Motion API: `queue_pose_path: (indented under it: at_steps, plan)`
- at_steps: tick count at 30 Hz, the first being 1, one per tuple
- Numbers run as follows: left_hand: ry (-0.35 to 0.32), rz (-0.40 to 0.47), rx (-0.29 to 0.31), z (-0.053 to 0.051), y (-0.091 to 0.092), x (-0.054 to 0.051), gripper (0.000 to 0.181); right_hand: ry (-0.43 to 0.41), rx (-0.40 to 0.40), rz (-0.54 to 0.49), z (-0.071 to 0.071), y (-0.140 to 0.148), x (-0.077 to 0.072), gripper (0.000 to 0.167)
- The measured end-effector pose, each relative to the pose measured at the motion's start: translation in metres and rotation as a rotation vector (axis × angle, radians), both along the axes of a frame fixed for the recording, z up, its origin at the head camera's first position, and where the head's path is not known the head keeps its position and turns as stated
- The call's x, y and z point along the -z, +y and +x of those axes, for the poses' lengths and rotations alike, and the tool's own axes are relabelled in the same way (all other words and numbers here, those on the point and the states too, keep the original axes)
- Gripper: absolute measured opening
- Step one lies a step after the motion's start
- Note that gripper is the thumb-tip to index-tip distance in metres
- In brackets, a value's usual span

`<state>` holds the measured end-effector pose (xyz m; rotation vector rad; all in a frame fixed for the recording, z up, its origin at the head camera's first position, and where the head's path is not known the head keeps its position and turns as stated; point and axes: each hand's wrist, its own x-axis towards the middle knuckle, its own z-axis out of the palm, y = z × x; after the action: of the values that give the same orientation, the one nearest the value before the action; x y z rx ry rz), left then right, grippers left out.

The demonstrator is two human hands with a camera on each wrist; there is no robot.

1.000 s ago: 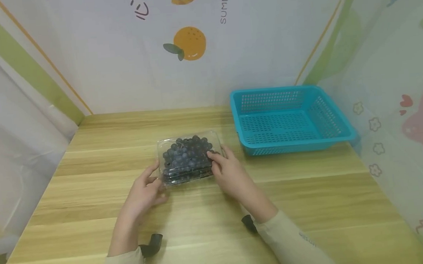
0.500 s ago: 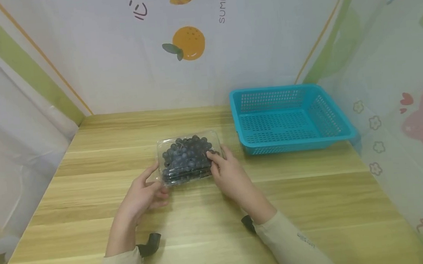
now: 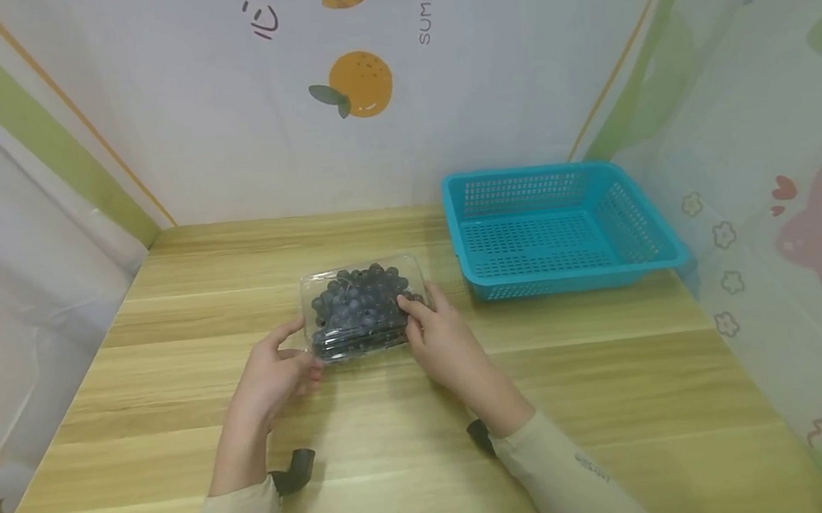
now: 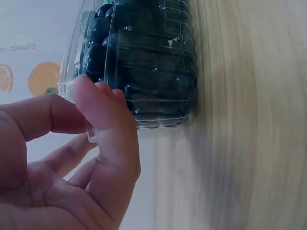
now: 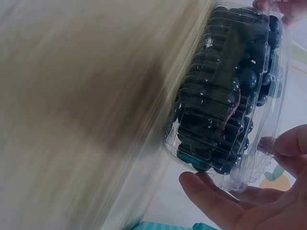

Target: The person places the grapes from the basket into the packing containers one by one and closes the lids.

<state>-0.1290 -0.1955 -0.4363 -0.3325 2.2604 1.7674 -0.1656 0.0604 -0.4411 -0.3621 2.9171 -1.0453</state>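
Note:
A clear plastic box point(image 3: 365, 312) with a lid, filled with dark round blueberries point(image 3: 356, 297), sits on the wooden table between both hands. At its near left corner, my left hand point(image 3: 271, 372) pinches the protruding rim between thumb and a finger. On the opposite side my right hand point(image 3: 447, 342) grips the box, thumb on top of the lid edge. The right wrist view shows the fingers of the right hand point(image 5: 259, 196) against the box's end wall. In the left wrist view the lid and box meet at the rim near the left fingertips point(image 4: 86, 91).
A turquoise perforated basket point(image 3: 541, 246) stands at the back right of the table point(image 3: 376, 452), a short way from the box. White patterned curtains point(image 3: 227, 126) hang behind the table and on both sides. Dark curved pieces point(image 3: 293, 471) stick out at both wrists.
The whole head view has shifted slightly left. The box stays in place with both hands on it; the lower fingers of my left hand have drawn in a little.

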Motion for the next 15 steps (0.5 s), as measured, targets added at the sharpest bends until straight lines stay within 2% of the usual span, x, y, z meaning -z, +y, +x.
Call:
queue_pose_path:
  at_steps: [8, 15]
  plan:
    - [0.025, -0.067, -0.003, -0.0011, 0.0017, -0.001, 0.077, 0.007, 0.004, 0.001, 0.001, -0.0011, -0.0003, 0.044]
    - [0.031, -0.071, 0.009, -0.0018, 0.0005, -0.0002, 0.075, -0.003, 0.007, -0.001, 0.0004, -0.0014, 0.0017, 0.044]
